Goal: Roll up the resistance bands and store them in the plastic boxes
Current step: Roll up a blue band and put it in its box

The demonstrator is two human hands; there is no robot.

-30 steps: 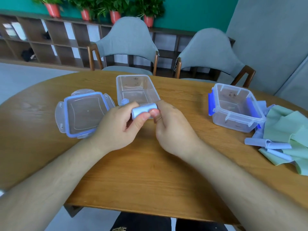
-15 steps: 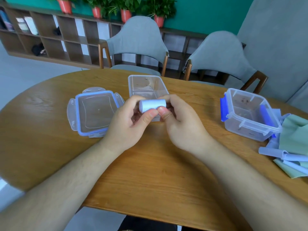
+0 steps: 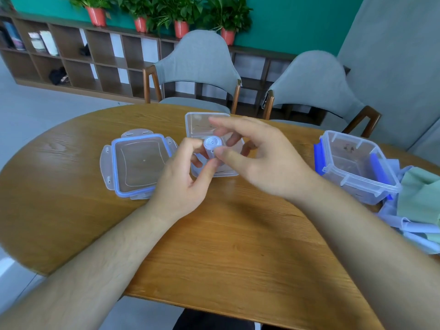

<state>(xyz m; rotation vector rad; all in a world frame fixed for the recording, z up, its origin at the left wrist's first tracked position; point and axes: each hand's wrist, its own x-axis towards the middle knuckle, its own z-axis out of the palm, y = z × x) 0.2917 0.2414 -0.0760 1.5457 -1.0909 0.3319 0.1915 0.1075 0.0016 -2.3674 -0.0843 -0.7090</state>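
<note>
A light blue resistance band [image 3: 212,142] is rolled into a tight cylinder, its spiral end facing me. My left hand [image 3: 181,184] pinches the roll between thumb and fingers, above the lidless clear plastic box [image 3: 202,121] at the table's middle. My right hand [image 3: 269,163] hovers beside it with fingers spread and loosely bent; its thumb tip touches the roll's side. The box's blue-rimmed lid [image 3: 138,163] lies flat to the left. A second clear box [image 3: 357,167] with blue latches stands open at the right.
Loose green and light blue bands [image 3: 419,201] lie heaped at the table's right edge, beside the second box. Two grey chairs [image 3: 200,67] stand behind the round wooden table [image 3: 238,246]. Shelves and potted plants line the back wall.
The roll has turned from lying sideways to end-on toward me. My right hand has loosened its grip and spread its fingers, while my left hand keeps hold of the roll.
</note>
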